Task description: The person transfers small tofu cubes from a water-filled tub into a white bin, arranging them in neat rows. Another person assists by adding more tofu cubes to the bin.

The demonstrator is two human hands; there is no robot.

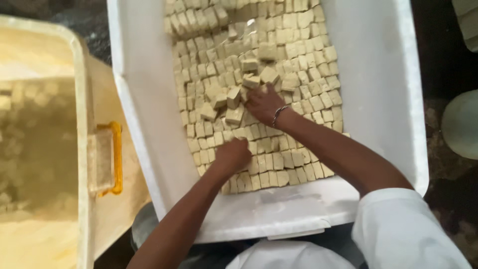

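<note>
A large white foam box (378, 99) holds many pale beige cubes (298, 60) laid in rows. My right hand (264, 103), with a thin metal bracelet on the wrist, reaches into the middle of the box, fingers down among several loose, tilted cubes (233, 97). My left hand (233, 155) rests nearer the front edge, fingers curled down onto the rowed cubes. What the fingers of either hand enclose is hidden. Both forearms come in from the bottom, and the right arm has a white sleeve.
A translucent yellowish plastic tub (45, 149) with an orange handle (115, 158) stands at the left, with cloudy liquid and blurred cubes inside. A pale round object (460, 124) sits at the right edge on a dark floor.
</note>
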